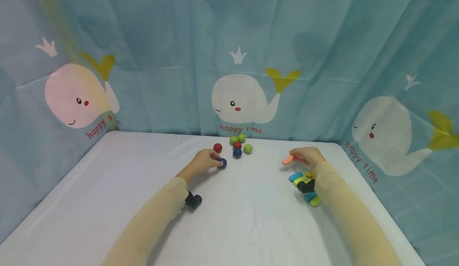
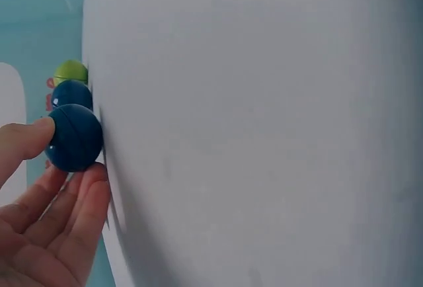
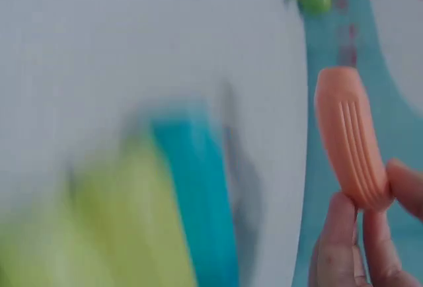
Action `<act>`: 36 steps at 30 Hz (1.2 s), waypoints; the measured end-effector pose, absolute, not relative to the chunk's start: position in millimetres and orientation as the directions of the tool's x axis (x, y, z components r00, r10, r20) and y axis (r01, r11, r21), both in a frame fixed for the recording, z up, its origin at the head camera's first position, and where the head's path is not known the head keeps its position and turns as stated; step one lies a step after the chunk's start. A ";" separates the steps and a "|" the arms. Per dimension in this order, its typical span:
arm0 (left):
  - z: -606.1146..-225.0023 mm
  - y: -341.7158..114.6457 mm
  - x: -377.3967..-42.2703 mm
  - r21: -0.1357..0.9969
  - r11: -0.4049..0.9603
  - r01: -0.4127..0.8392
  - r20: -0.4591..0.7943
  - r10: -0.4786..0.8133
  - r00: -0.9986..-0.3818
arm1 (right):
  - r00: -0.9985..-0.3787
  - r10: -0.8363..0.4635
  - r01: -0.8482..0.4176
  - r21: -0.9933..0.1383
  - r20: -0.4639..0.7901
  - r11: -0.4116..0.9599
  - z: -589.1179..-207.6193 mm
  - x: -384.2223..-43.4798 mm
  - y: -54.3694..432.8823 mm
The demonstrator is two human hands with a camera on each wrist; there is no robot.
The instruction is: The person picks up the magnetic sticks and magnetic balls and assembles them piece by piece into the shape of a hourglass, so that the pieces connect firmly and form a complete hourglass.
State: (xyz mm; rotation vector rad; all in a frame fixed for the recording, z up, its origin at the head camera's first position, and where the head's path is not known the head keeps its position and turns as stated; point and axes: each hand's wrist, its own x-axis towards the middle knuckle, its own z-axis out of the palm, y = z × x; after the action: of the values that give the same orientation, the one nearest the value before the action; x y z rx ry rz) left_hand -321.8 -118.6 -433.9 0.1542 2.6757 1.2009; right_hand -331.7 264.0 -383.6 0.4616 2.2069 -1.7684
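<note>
My left hand point(image 1: 202, 161) pinches a dark blue ball point(image 2: 75, 138) between thumb and fingers, close over the white table. Just beyond that ball lies a second dark blue ball point(image 1: 237, 153), grouped with red and green balls. On the other side, my right hand point(image 1: 307, 155) holds a curved orange piece point(image 3: 350, 138) by one end; fine grooves run along its side, and it is raised over the table. Below the right wrist is a cluster of blue and yellow-green pieces point(image 1: 300, 181), partly covered by the black wrist camera.
One red ball point(image 1: 217, 147) sits left of the group, near the left fingers. Green balls point(image 1: 242, 138) lie near the table's back edge. A blue curtain point(image 1: 161, 98) with printed whales stands behind and beside the white table point(image 1: 251, 226).
</note>
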 end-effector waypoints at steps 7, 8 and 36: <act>-436.0 -117.9 -315.6 0.790 0.613 -0.011 -0.161 0.189 -0.969 | -0.925 0.006 0.377 -0.917 -0.380 0.129 -400.6 -323.4 208.3; -436.3 -117.6 -314.5 0.796 0.604 -0.018 -0.163 0.186 -0.969 | -0.927 0.004 0.373 -0.920 -0.376 0.122 -402.7 -320.9 200.7; -454.2 -128.8 -268.7 0.960 -0.037 -0.277 -0.268 0.158 -0.950 | -0.938 -0.062 0.345 -0.934 -0.340 -0.093 -438.5 -280.9 111.9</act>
State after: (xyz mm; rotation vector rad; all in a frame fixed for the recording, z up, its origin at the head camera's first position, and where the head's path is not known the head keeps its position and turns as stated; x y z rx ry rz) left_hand -268.7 -128.8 -454.2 -0.1261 1.9438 2.0631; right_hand -280.9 111.9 -438.5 0.3103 1.9046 -2.1143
